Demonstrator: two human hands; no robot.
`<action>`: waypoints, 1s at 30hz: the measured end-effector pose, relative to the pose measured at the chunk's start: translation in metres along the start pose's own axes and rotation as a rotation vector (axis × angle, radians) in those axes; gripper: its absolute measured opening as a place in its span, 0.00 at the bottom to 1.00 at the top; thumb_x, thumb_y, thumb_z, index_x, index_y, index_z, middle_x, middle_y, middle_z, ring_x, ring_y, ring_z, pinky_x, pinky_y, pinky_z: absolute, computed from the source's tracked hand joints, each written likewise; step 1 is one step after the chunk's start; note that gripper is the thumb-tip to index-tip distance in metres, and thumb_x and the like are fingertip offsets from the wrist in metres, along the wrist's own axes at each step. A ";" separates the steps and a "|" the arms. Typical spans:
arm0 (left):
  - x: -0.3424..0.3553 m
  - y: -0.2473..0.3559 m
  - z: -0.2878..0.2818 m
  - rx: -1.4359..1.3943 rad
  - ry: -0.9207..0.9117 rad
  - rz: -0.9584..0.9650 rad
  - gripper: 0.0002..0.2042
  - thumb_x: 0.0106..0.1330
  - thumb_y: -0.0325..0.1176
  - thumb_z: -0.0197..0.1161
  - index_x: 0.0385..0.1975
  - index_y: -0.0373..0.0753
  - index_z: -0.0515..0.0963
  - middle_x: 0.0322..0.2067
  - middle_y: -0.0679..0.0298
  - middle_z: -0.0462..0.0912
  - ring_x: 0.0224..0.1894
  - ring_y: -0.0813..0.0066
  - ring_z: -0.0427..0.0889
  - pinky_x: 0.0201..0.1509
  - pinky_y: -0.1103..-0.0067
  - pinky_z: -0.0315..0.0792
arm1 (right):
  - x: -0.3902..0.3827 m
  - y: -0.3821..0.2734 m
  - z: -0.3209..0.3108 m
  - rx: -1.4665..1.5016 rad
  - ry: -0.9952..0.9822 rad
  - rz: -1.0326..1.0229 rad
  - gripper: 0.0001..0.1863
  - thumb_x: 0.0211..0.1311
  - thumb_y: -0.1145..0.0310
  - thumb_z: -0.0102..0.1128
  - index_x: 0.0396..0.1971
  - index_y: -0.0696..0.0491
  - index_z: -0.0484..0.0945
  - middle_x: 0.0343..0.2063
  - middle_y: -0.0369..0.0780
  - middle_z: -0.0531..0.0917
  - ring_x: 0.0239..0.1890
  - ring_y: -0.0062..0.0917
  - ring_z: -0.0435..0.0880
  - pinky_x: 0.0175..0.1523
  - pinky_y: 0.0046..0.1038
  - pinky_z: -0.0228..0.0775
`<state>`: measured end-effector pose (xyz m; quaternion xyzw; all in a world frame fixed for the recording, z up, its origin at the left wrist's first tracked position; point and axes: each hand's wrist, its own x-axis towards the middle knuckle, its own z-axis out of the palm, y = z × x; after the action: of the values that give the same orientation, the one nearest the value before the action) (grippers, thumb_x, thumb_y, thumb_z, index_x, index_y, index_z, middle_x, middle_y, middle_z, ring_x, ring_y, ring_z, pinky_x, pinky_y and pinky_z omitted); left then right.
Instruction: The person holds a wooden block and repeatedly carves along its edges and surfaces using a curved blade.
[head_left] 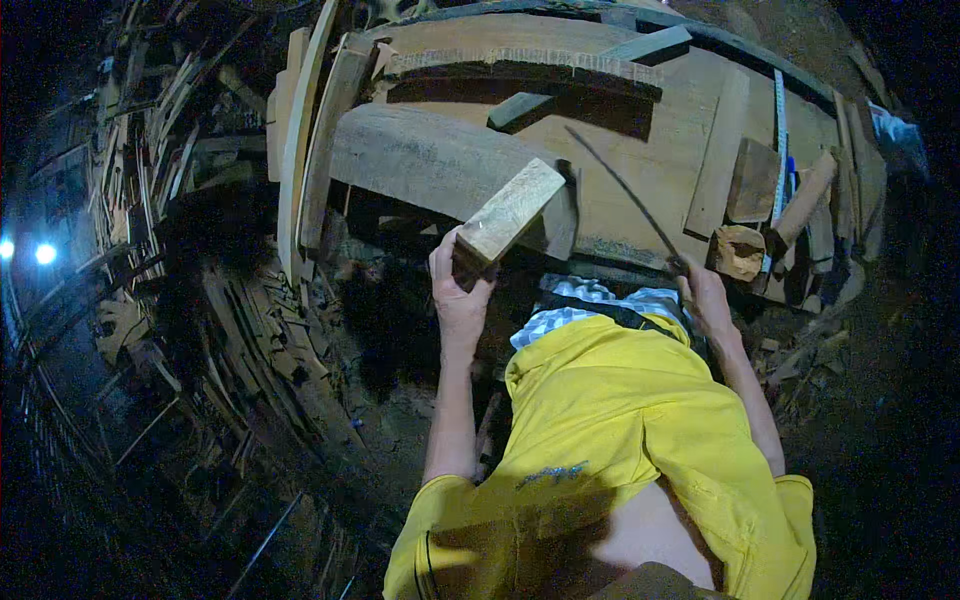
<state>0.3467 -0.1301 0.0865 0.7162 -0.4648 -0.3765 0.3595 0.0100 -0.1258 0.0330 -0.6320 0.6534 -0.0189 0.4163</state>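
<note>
My left hand (461, 298) is closed around the lower end of a pale rectangular wooden block (513, 212), which is raised and slants up to the right. In my right hand (708, 301), at the near edge of the wooden workbench (655, 125), is the near end of a long, thin, dark tool (622, 185). It reaches forward and left over the bench, its tip apart from the block. Seen so narrow, its exact kind is unclear. Beneath the block, a thick grey board (415, 150) lies across the bench's left side.
A rough-edged plank (520, 66) lies at the far side, over a narrow batten (648, 44). At the right are a notched wood block (739, 252), a ruler-like strip (780, 130) and a blue pen (791, 172). Scrap wood (235, 330) is heaped on the left.
</note>
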 end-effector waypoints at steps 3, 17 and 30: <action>-0.002 0.019 0.015 0.144 0.016 0.037 0.33 0.45 0.21 0.63 0.55 0.40 0.63 0.42 0.55 0.67 0.45 0.59 0.70 0.50 0.71 0.66 | -0.004 -0.030 -0.011 0.001 0.018 -0.164 0.19 0.53 0.72 0.56 0.47 0.52 0.72 0.34 0.49 0.80 0.38 0.43 0.78 0.42 0.38 0.71; 0.002 0.048 0.031 0.328 0.045 0.018 0.30 0.43 0.25 0.65 0.51 0.37 0.65 0.43 0.54 0.66 0.48 0.55 0.68 0.54 0.68 0.64 | 0.034 -0.061 0.009 -0.055 0.059 -0.352 0.19 0.53 0.72 0.52 0.47 0.45 0.70 0.27 0.47 0.80 0.30 0.43 0.81 0.34 0.42 0.73; -0.001 0.038 0.029 0.311 0.031 0.041 0.30 0.50 0.30 0.66 0.56 0.43 0.63 0.45 0.54 0.64 0.49 0.58 0.69 0.52 0.68 0.67 | 0.058 -0.027 0.015 -0.173 0.059 -0.213 0.15 0.55 0.68 0.55 0.45 0.48 0.73 0.20 0.50 0.78 0.23 0.47 0.78 0.27 0.44 0.70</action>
<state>0.3068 -0.1459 0.1060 0.7594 -0.5262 -0.2814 0.2591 0.0487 -0.1728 0.0082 -0.7305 0.5938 -0.0251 0.3362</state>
